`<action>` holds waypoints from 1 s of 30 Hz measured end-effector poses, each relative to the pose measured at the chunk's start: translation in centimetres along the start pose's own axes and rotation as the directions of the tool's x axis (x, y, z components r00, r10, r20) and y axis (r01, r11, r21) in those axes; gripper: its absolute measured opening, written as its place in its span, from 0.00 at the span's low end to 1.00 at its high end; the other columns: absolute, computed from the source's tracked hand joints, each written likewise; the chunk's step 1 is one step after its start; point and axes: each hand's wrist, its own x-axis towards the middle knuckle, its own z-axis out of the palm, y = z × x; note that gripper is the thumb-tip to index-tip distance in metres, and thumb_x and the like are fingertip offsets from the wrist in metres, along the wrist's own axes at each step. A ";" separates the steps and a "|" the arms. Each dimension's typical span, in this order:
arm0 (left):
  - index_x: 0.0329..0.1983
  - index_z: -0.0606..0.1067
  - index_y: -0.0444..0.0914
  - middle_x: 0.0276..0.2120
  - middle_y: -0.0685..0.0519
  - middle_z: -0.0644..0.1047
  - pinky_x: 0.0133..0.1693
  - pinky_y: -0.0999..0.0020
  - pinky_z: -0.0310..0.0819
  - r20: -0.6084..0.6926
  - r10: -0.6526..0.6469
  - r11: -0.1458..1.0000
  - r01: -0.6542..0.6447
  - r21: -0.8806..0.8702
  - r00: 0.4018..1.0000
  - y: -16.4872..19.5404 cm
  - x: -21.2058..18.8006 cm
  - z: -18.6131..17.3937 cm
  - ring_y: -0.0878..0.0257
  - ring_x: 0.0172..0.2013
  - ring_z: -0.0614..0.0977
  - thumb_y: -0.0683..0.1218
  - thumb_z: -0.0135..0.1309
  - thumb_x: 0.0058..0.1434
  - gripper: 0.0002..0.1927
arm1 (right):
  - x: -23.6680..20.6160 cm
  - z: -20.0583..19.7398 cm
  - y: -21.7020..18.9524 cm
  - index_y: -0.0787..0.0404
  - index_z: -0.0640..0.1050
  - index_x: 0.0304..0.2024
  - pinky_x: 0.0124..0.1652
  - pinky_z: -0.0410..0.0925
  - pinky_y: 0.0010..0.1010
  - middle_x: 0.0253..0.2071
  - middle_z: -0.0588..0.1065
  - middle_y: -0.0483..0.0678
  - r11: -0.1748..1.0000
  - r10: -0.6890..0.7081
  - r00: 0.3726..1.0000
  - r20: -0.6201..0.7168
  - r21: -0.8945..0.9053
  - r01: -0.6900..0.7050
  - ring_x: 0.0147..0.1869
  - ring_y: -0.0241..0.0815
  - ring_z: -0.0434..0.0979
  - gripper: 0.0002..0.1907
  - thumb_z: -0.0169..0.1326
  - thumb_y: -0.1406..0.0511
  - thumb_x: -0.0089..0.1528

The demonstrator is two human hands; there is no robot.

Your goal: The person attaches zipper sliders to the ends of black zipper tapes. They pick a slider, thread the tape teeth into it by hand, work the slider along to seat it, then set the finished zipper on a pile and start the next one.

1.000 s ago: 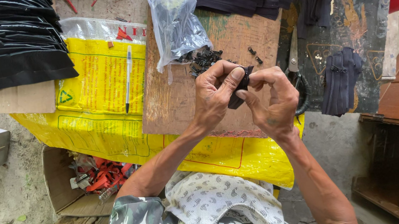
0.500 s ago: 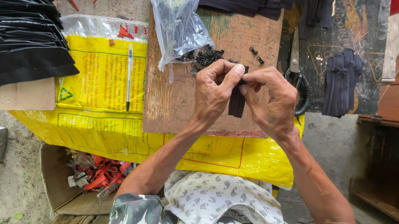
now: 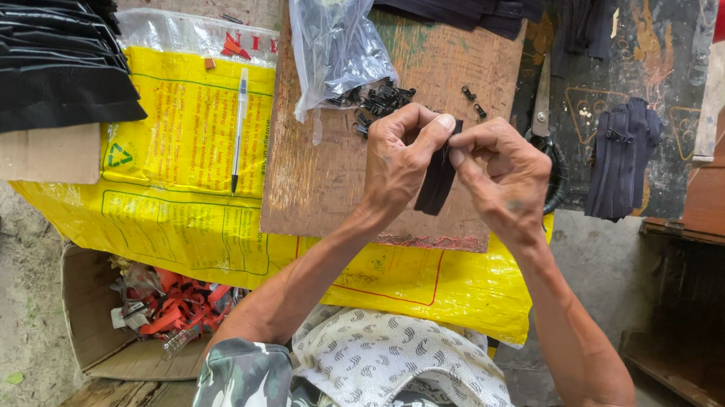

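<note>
— Two hands are on one thing: a black zipper strip (image 3: 437, 179), held above the wooden board (image 3: 328, 175).

— How do I see the grip?

— My left hand (image 3: 400, 163) pinches its top; my right hand (image 3: 500, 173) pinches it too, fingers closed narrow.

— Around it?

— Small black sliders (image 3: 380, 102) lie near the plastic bag (image 3: 338, 26); a pen (image 3: 238, 128) lies on the yellow sack (image 3: 172, 181).

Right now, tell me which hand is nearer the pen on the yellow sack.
Left. The left hand holds the dark strip over the wooden board, a short way right of the pen; the right hand is farther right, beyond the strip.
</note>
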 end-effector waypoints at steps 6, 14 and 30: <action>0.31 0.78 0.35 0.24 0.61 0.73 0.30 0.77 0.64 0.010 -0.020 1.000 0.020 -0.018 1.000 -0.3 -1.8 -1.9 0.76 0.27 0.69 0.47 0.57 0.66 0.11 | -1.1 1.1 -0.9 0.69 0.80 0.47 0.45 0.71 0.22 0.44 0.76 0.48 0.983 -0.102 0.994 0.037 -0.147 0.107 0.46 0.34 0.76 0.10 0.61 0.78 0.63; 0.31 0.75 0.34 0.25 0.61 0.73 0.30 0.76 0.66 -0.037 -0.011 0.999 0.010 -0.038 0.999 -0.8 -2.8 -3.7 0.76 0.28 0.70 0.47 0.56 0.68 0.12 | -1.4 3.1 -1.0 0.68 0.78 0.40 0.46 0.67 0.23 0.38 0.76 0.47 0.949 -0.095 0.990 0.105 -0.289 0.122 0.42 0.35 0.74 0.06 0.61 0.78 0.62; 0.36 0.76 0.34 0.29 0.57 0.76 0.35 0.73 0.71 -0.028 0.061 0.996 -0.059 0.069 0.998 2.8 -2.8 -3.6 0.72 0.32 0.73 0.49 0.53 0.71 0.13 | 1.0 3.2 -3.7 0.69 0.75 0.40 0.41 0.68 0.20 0.37 0.72 0.44 0.981 0.029 0.982 0.185 -0.196 0.008 0.40 0.29 0.71 0.04 0.57 0.78 0.65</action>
